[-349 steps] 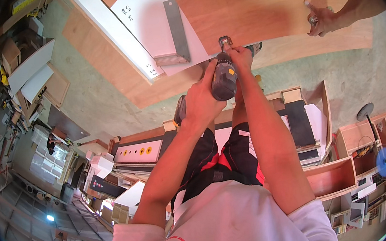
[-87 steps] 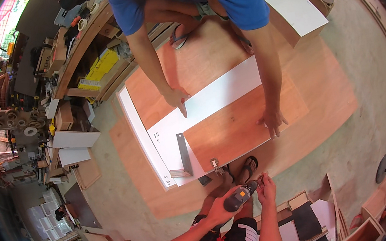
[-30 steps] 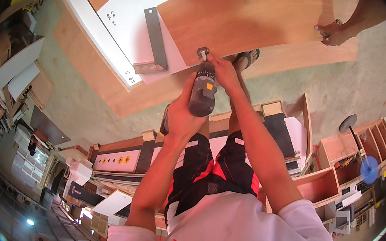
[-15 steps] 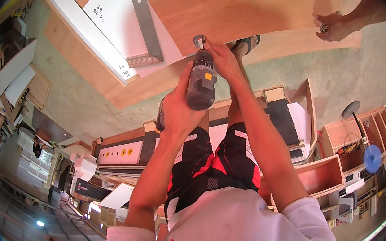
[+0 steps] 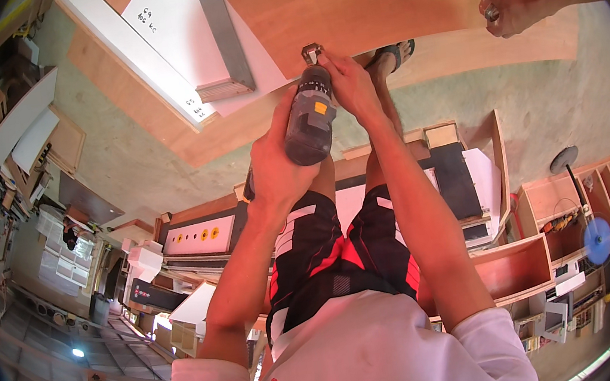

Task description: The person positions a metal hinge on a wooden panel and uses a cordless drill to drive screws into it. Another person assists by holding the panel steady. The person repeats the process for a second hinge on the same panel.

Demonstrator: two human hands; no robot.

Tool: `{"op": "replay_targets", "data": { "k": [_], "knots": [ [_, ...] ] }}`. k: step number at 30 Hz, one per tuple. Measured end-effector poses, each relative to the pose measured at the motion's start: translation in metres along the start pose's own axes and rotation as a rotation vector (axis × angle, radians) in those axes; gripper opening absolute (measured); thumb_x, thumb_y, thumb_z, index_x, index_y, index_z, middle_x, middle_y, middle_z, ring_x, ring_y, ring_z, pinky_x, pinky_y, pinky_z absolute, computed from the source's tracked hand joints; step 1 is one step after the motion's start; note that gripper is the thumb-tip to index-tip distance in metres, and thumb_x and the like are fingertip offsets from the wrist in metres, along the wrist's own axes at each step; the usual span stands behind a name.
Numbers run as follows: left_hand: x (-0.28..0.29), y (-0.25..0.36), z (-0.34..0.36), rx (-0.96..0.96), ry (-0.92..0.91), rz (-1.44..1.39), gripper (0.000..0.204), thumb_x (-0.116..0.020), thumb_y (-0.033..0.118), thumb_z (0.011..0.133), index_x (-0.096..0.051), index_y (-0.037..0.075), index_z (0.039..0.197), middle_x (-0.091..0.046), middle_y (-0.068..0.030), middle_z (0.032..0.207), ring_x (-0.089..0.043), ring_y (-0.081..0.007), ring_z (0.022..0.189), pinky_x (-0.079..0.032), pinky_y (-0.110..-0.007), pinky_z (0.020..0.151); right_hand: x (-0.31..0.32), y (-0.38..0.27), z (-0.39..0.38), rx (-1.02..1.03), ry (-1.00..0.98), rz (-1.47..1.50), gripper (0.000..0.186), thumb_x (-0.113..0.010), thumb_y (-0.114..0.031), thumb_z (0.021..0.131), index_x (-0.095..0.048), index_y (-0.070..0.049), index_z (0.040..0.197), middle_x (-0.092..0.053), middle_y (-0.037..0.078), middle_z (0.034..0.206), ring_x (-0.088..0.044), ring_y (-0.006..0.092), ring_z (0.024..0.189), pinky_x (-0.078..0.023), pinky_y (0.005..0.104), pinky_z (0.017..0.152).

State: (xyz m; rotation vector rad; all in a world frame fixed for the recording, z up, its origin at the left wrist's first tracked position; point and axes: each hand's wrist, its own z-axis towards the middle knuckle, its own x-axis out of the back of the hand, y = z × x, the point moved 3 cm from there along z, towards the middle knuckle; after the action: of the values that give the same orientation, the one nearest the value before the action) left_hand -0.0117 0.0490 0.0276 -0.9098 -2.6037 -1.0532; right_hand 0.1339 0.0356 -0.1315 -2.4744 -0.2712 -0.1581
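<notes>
We see the drill [image 5: 310, 126] standing over the near edge of the brown wooden panel [image 5: 374, 2], its chuck lined up with a small metal fitting [image 5: 313, 55] there. Our left hand [image 5: 280, 171] is wrapped around the drill's grip, seemingly to bear its weight and aim it. Our right hand [image 5: 350, 87] has its fingers beside the fitting, probably to steady it; we cannot tell whether they pinch anything. A co-worker's hand [image 5: 514, 8] is at the panel's right, perhaps keeping it from shifting. The grey bar [image 5: 226, 41] lies on the white board [image 5: 174, 36], left of the panel. Dark handwriting marks that board, and our pale shirt [image 5: 369, 356] carries a red print; on the drill we make out only a yellow-orange patch.
</notes>
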Motion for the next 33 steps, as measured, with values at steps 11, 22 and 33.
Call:
{"op": "replay_targets", "data": {
  "k": [11,22,33],
  "knots": [
    [0.000,0.004,0.001,0.009,-0.001,-0.031,0.073,-0.076,0.003,0.085,-0.050,0.005,0.153,-0.074,-0.0178,0.127,-0.071,-0.0212,0.119,-0.053,-0.034,0.101,-0.010,0.005,0.001,-0.118,0.087,0.237,0.046,-0.067,-0.036,0.104,-0.070,-0.004,0.137,-0.073,0.012,0.127,-0.068,0.0151,0.107,-0.051,0.0289,0.090],
    [-0.002,-0.002,0.000,-0.065,0.007,0.009,0.075,-0.076,0.008,0.083,-0.049,0.010,0.153,-0.075,-0.0189,0.121,-0.074,-0.0316,0.113,-0.057,-0.037,0.094,-0.019,0.008,-0.002,-0.069,0.143,0.483,0.042,-0.069,-0.023,0.104,-0.067,0.000,0.140,-0.070,0.005,0.130,-0.064,0.0103,0.110,-0.050,0.0256,0.093],
    [-0.002,-0.004,0.001,-0.108,-0.015,0.073,0.086,-0.078,0.009,0.077,-0.044,0.014,0.156,-0.076,-0.0189,0.113,-0.074,-0.0423,0.099,-0.059,-0.043,0.083,-0.025,0.017,-0.002,-0.140,0.086,0.632,0.040,-0.066,-0.020,0.106,-0.066,-0.002,0.142,-0.072,0.004,0.124,-0.063,0.0090,0.109,-0.050,0.0248,0.094]
  ]
}}
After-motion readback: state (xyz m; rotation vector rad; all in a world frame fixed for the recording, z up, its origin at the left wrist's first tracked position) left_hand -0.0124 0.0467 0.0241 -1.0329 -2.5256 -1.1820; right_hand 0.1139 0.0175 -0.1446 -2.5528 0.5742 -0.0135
